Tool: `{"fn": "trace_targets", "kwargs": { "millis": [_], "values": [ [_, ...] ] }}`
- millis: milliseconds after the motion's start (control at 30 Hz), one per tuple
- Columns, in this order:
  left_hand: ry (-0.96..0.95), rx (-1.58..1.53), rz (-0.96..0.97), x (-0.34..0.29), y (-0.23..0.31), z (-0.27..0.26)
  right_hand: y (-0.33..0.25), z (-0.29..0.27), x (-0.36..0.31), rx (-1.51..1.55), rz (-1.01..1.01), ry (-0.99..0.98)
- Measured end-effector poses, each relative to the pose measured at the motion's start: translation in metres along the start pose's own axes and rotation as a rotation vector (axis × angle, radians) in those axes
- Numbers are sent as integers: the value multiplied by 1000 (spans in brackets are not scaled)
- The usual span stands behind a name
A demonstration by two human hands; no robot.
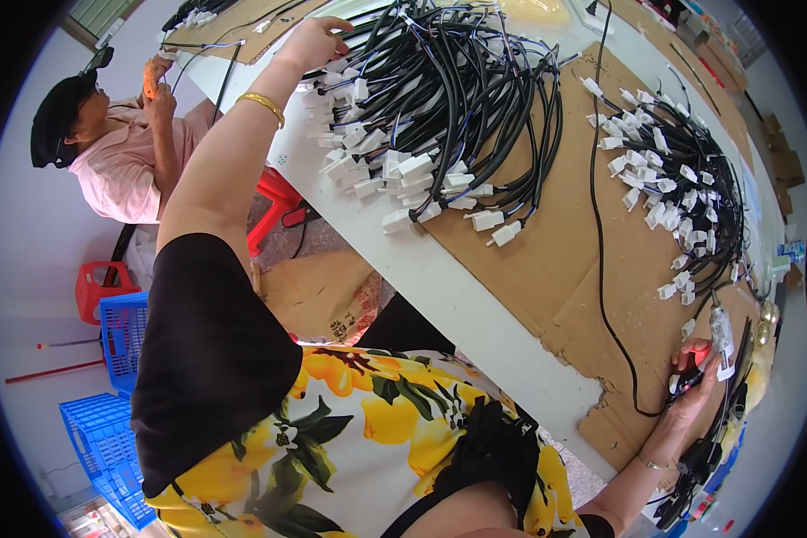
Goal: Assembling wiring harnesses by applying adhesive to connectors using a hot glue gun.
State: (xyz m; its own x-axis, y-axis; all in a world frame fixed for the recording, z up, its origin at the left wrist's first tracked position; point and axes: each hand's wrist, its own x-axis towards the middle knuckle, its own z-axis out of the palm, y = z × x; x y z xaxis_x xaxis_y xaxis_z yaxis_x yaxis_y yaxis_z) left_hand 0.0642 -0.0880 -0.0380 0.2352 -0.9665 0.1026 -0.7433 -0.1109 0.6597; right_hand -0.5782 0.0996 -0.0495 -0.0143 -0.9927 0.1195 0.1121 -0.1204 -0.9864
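Observation:
My left hand reaches to the far left end of a big heap of black cables. Its fingers are stretched out at the heap's edge, and I see nothing held in them. The cables end in white plugs, most of them facing the table's near edge. At the right, my right hand is closed around a glue gun, its nozzle pointing away from me. A long black cord runs from near that hand up across the cardboard.
A second heap of white-plugged cables lies on the right of the cardboard sheet covering the white table. Across the table's left end sits a co-worker. Blue crates and red stools stand on the left.

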Motion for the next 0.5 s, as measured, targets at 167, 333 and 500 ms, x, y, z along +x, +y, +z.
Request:
{"fn": "trace_targets", "kwargs": {
  "millis": [167,333,500],
  "values": [
    [180,-273,28,17,-25,-38,0,-1,1,12,-12,-31],
    [326,-423,19,7,-20,-58,0,1,-1,8,-26,-27],
    [187,-427,227,-5,33,-62,2,-8,-8,25,32,130]
  ]
}}
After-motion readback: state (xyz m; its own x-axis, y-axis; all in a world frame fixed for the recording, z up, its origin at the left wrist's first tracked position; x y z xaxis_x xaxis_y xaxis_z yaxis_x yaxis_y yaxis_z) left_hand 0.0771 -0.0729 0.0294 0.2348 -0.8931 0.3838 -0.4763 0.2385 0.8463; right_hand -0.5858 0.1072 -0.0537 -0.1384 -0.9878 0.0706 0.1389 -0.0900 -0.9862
